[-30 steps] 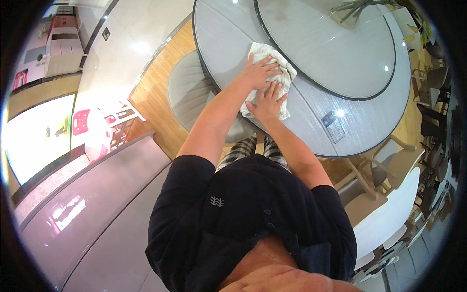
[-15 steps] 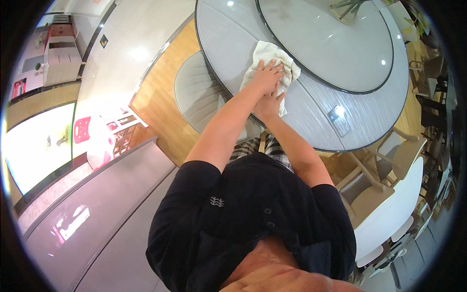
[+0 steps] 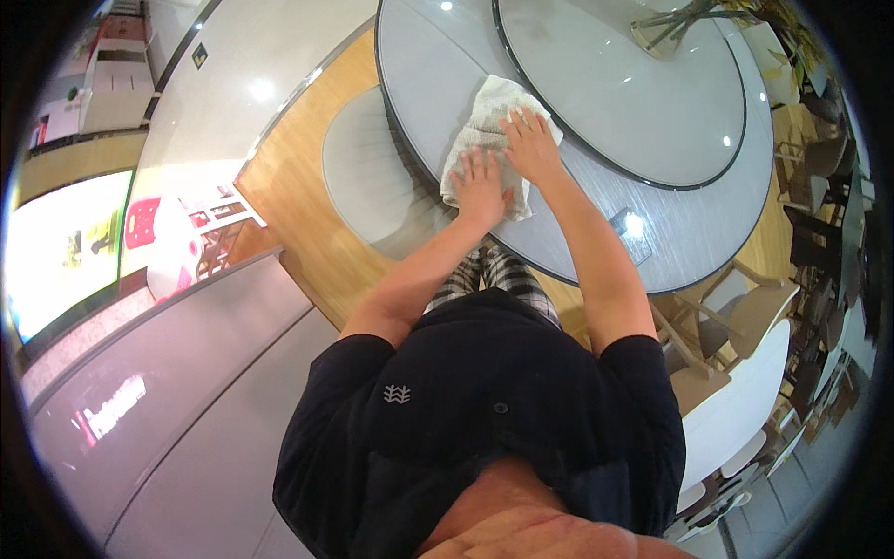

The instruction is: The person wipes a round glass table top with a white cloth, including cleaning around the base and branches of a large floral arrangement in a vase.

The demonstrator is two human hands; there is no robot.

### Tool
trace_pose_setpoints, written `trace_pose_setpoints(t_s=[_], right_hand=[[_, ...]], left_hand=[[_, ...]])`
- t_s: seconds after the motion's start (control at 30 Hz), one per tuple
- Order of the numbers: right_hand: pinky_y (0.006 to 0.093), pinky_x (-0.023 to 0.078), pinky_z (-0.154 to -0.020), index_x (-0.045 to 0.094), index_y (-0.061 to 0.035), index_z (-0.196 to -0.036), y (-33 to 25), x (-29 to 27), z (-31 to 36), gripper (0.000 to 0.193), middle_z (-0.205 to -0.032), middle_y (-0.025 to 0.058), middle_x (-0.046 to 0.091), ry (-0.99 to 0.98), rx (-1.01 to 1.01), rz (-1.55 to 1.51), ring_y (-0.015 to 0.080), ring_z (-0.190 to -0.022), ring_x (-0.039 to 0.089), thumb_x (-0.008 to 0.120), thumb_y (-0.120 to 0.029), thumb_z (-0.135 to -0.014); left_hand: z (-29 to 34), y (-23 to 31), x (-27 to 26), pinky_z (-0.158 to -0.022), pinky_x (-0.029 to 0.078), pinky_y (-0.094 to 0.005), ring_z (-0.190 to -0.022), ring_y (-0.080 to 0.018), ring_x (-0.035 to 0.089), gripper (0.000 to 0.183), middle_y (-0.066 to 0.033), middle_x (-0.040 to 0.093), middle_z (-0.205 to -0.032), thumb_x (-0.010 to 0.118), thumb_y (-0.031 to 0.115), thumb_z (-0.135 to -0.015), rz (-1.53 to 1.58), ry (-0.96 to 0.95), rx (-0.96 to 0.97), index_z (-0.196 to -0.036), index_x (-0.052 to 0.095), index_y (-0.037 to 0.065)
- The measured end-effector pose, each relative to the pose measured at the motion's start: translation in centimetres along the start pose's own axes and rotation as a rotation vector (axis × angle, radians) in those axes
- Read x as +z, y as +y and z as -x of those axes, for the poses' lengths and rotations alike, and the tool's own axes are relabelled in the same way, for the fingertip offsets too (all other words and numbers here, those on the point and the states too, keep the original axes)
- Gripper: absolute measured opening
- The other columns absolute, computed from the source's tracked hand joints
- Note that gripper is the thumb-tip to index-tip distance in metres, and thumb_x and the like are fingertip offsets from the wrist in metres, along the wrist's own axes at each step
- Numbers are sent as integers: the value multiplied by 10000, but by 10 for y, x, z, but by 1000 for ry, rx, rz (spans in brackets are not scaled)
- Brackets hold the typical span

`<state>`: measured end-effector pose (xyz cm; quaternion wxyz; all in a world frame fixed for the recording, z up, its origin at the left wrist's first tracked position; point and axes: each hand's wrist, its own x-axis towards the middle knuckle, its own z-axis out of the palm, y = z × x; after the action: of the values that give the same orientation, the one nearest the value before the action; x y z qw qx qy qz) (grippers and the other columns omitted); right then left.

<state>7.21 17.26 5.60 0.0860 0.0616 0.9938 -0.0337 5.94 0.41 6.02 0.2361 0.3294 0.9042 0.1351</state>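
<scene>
A pale, rumpled cloth lies on the grey round table, close to its near left edge. Flat on the cloth's nearer part rests my left hand, its fingers spread. Farther in, on the cloth's right part, my right hand lies with its fingers stretched out. Neither hand grips the cloth; both press on it from above.
A raised round turntable with a dark rim covers the table's middle and bears a glass vase with stems. Right of my right forearm lies a shiny flat rectangle. A grey padded chair stands left, wooden armchairs right.
My hands, earlier overlapping, are now apart. The left has drawn back toward me; the right has moved forward. The cloth has shifted slightly left and lies more spread.
</scene>
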Motion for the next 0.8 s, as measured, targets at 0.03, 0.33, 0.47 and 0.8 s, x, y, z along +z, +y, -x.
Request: trace_pose_setpoints(t_s=[0.03, 0.33, 0.47, 0.8], right_hand=[[512, 240, -1188, 462, -166, -1464, 1, -5, -11, 651, -1557, 121, 376, -19, -21, 11, 346, -1471, 268, 645, -413, -890], [541, 137, -1215, 290, -403, -1546, -5, -21, -37, 785, -1655, 149, 122, -320, -14, 34, 431, -1511, 84, 562, -673, -861], [570, 113, -1206, 279, -399, -1554, -6, -13, -24, 788, -1663, 139, 100, -310, -11, 36, 438, -1513, 55, 543, -687, -870], [611, 164, -1171, 274, -379, -1558, -5, 11, 2, 805, -1652, 157, 132, -249, -28, 35, 438, -1506, 96, 530, -696, -864]], left_hand=[[-1, -1, -1, -1110, 190, -703, -1483, -469, 158, 892, -293, 188, -1588, 682, 450, -852, -1, -18, -42, -1531, 280, 35], [-1, -19, -7, -1056, 134, -789, -1494, -490, 56, 998, -273, 116, -1614, 724, 556, -790, -47, -62, -128, -1563, 252, 137], [6, -22, -3, -1066, 113, -785, -1498, -485, 37, 997, -263, 101, -1621, 733, 540, -790, -1, -78, -119, -1566, 245, 147], [19, -32, 9, -1066, 98, -785, -1504, -464, 20, 982, -240, 61, -1635, 702, 547, -817, -64, -148, -37, -1579, 218, 161]])
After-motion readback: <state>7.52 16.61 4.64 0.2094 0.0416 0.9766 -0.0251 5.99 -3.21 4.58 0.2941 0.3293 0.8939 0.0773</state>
